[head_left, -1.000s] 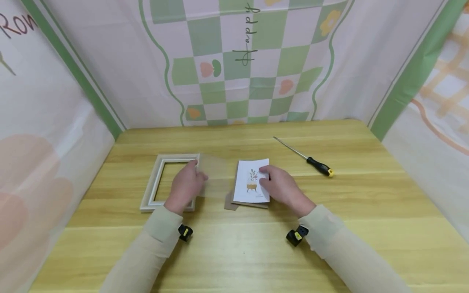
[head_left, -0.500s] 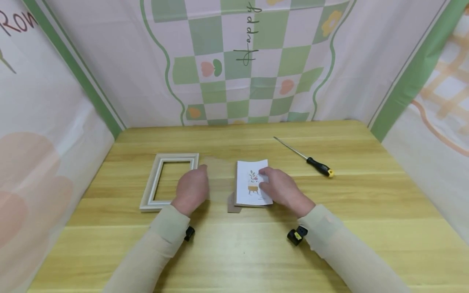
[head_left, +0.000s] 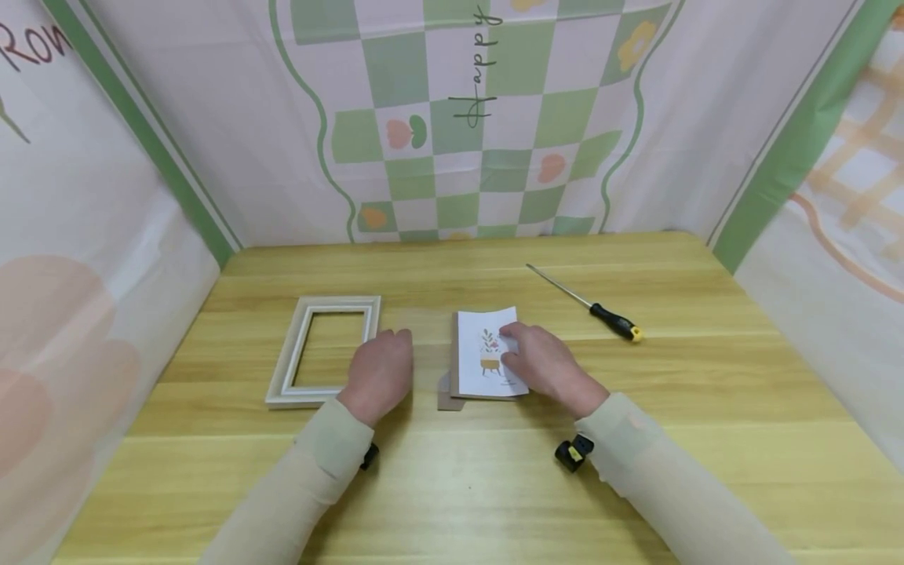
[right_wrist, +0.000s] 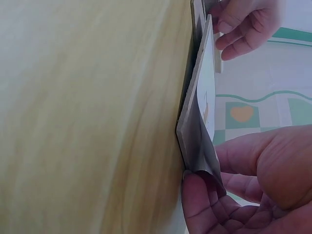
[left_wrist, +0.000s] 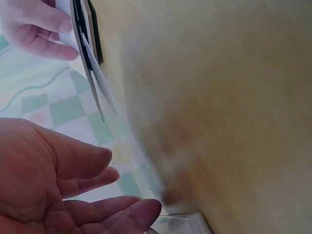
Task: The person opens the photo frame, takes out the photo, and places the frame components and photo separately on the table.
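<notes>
A white card (head_left: 480, 345) printed with a potted plant lies over brown backing board (head_left: 454, 369) mid-table. My right hand (head_left: 544, 359) pinches the card's right edge; in the right wrist view the card (right_wrist: 207, 97) bows up from the board under it. My left hand (head_left: 381, 373) is low over the table between the card and a white picture frame (head_left: 285, 361). Its thumb and fingers stand apart in the left wrist view. A faint clear sheet (head_left: 426, 322) seems to lie beside that hand, its outline hard to make out.
A screwdriver (head_left: 614, 322) with a black and yellow handle lies at the back right. A small brown board piece (head_left: 450, 402) sticks out below the card. Printed cloth (head_left: 452, 173) hangs behind the wooden table (head_left: 466, 486).
My left hand has moved right and nearer, taking the clear sheet off the frame's side toward the card, and its fingers have loosened. The right hand keeps its pinch; the card has turned slightly.
</notes>
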A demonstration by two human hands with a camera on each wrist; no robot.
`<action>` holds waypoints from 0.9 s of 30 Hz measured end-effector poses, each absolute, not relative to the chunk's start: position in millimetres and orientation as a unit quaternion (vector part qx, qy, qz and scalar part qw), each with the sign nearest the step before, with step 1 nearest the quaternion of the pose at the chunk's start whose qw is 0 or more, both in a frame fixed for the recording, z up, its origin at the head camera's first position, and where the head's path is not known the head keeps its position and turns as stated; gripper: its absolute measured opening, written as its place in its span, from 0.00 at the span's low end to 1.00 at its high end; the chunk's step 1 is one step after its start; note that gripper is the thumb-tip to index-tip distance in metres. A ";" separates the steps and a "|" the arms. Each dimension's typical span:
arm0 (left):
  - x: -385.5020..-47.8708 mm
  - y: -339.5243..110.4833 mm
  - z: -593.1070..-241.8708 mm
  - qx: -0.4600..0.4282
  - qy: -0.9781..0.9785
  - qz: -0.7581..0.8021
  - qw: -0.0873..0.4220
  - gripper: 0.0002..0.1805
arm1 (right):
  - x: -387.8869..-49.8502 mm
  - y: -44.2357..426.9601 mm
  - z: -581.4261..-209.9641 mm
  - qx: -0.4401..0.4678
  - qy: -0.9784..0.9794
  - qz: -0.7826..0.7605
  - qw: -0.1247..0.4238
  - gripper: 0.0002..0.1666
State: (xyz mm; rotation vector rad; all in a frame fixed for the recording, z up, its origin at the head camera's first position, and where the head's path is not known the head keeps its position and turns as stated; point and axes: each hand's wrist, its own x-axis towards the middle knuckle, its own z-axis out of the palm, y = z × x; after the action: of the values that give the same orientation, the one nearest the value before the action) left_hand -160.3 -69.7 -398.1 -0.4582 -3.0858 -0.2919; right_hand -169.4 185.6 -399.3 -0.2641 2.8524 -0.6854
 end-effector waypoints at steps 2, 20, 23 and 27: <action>-158.3 -70.1 -398.2 -0.150 -0.985 -0.088 0.000 0.08 | -169.1 185.2 -399.4 -0.089 0.964 -0.232 0.096 0.30; -149.5 -50.0 -400.8 -0.296 -0.950 -0.092 0.026 0.14 | -169.6 188.1 -400.0 -0.087 0.965 -0.227 0.099 0.30; -148.1 -43.0 -401.5 -0.301 -0.950 -0.079 0.009 0.23 | -169.6 190.4 -400.0 -0.086 0.965 -0.229 0.098 0.30; -145.4 -38.8 -401.5 -0.300 -0.951 -0.073 -0.001 0.25 | -169.9 195.2 -399.0 -0.086 0.964 -0.230 0.098 0.31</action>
State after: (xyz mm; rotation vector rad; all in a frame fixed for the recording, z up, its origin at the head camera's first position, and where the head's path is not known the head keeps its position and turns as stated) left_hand -145.4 -38.8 -401.5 -0.9419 -2.9900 -0.2310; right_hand -169.9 195.2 -399.0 -0.2541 2.8535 -0.6820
